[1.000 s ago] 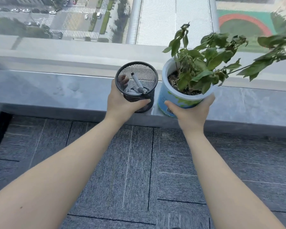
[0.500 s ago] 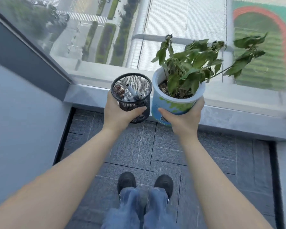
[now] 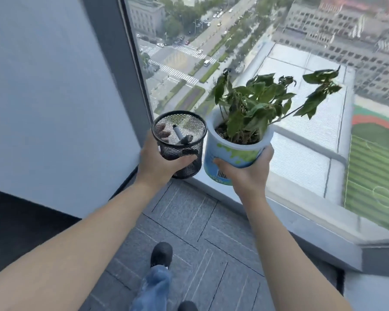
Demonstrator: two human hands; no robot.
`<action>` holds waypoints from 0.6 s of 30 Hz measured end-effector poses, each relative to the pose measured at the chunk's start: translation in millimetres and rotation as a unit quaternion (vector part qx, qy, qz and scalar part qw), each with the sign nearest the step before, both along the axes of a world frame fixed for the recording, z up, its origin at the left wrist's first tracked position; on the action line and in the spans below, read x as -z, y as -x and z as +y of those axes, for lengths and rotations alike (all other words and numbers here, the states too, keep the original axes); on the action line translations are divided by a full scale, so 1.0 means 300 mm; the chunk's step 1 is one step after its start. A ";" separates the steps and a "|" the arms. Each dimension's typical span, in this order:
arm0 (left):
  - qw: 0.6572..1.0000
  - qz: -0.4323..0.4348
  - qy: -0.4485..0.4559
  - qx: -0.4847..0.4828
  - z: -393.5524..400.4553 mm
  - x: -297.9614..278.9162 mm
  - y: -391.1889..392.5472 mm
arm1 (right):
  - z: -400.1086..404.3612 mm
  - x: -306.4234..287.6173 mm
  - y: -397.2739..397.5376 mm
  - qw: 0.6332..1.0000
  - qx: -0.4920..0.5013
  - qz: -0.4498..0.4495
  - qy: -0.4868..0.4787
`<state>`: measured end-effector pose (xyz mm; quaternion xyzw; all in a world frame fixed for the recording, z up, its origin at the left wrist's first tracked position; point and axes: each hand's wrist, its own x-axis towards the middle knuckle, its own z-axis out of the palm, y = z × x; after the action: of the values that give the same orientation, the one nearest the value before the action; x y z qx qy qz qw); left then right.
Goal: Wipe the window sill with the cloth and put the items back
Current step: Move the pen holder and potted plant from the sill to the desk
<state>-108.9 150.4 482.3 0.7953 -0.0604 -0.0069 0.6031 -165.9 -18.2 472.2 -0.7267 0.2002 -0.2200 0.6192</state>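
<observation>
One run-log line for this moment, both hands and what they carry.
left hand: grips mesh pen holder, pen inside | right hand: grips plant pot | both lifted off window sill | cloth: not in view

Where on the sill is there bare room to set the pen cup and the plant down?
The window sill is bare along its run right of the right hand, between glass and carpet. It is crowded at the wall corner, where the mesh pen cup and plant pot are held side by side.
</observation>
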 end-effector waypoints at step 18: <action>0.905 -0.105 0.000 -0.412 1.131 -0.419 0.715 | 1.100 -0.407 0.212 0.918 -0.385 -0.097 -0.001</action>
<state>-323.3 489.5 607.9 0.7457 0.2095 0.3258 0.5422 -229.6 311.7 594.3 -0.7222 -0.1557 -0.0339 0.6731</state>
